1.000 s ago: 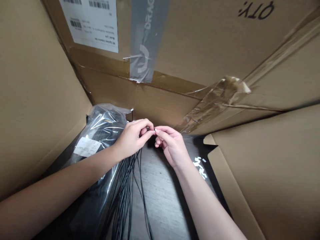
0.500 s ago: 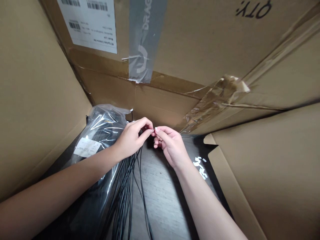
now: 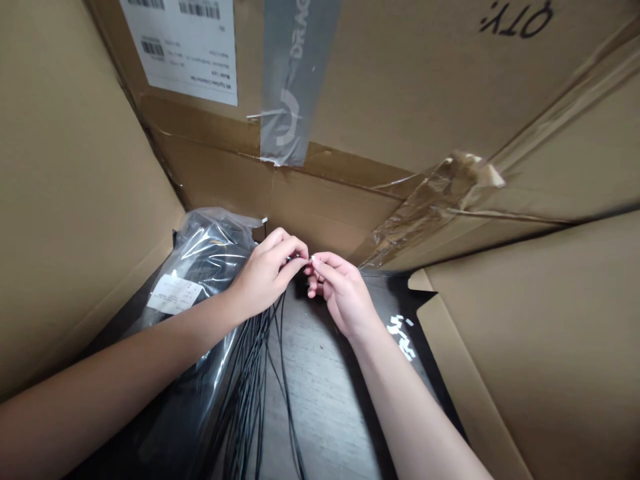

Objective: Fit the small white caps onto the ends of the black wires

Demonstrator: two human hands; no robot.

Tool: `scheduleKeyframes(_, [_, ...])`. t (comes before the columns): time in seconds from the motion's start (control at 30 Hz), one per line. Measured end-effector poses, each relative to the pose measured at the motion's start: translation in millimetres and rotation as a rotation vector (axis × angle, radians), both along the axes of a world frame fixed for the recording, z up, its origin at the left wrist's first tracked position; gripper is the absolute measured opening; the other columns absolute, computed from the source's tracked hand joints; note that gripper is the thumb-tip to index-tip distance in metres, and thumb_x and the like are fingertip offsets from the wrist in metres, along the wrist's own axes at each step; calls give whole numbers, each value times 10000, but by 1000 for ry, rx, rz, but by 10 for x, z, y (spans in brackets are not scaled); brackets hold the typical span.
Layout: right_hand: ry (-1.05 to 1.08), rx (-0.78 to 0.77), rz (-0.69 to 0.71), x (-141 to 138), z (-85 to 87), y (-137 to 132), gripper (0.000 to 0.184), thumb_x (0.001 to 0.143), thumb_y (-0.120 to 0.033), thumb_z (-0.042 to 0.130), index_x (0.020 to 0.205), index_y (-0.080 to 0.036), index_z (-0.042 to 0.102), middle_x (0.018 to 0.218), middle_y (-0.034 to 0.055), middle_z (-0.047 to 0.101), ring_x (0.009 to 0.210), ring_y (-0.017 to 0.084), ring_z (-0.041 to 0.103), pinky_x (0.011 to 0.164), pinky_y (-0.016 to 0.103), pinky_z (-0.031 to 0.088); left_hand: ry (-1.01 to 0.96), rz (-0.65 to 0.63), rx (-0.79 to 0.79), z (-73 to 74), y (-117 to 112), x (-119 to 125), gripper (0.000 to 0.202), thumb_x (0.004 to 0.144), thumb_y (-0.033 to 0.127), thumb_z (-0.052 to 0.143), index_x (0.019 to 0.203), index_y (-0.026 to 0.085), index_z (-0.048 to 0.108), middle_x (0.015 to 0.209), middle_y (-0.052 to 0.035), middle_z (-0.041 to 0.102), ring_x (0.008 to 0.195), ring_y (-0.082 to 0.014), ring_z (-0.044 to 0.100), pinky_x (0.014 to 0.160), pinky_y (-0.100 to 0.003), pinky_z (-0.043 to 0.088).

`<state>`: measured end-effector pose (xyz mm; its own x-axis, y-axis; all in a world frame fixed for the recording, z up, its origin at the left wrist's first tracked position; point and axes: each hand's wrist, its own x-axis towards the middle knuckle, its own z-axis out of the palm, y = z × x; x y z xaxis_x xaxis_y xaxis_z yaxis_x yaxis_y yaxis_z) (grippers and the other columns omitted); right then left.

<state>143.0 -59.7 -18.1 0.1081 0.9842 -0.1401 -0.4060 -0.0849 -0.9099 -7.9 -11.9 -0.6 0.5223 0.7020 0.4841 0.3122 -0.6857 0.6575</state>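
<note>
Since the last view, the left hand (image 3: 265, 273) has lifted slightly and its fingertips now sit almost against those of the right hand (image 3: 340, 290), while the whole scene has shifted a little in the frame. Both hands are narrowly pinched rather than spread. The left curls around a small dark end at the top of the thin black cords (image 3: 255, 363), which fall from that hand in a loose spray. The right pinches thumb and forefinger right beside that end, but the fingers hide the point where the hands meet, so I cannot tell whether it grips the cord or only steadies it. The cords hang down across a clear plastic bag (image 3: 210, 250) holding more dark coiled material, with a white label (image 3: 174, 294) on it, and over a grey wood-grain surface (image 3: 325, 407). Their lower ends run out of view at the bottom edge. A black sheet with white markings (image 3: 403, 337) lies under the right wrist. Flaps of a cardboard box (image 3: 540, 373) surround everything, bearing a printed shipping label (image 3: 180, 50), grey branded tape (image 3: 295, 73), and torn brown packing tape (image 3: 440, 200). The label's small print is too fine to read.
</note>
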Motion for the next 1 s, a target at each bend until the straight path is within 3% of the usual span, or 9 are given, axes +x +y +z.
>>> scheduleKeyframes(0.27, [20,-35,2,-8,18,-5,236,664,-362,770,721,-168,649,630,-24,561,497,77,466,437,203,427,-20,-2,11,-8,-2,9,56,901,152,569,859,178,597,940,-38,582,898,-154,579,832,-309,478])
scheduleKeyframes(0.53, [6,-34,-20,-13,1,-4,195,669,-338,745,691,-175,640,620,-27,547,495,77,467,433,197,428,6,7,-43,12,-17,27,60,876,161,589,824,175,615,841,-21,685,798,-157,639,768,-311,491])
scheduleKeyframes(1.0, [-21,-4,-58,-36,-26,9,167,672,-324,742,699,-181,660,614,-32,567,485,77,466,422,199,430,-27,14,-41,18,-14,28,71,849,131,593,803,176,623,778,3,670,715,-131,615,684,-258,479])
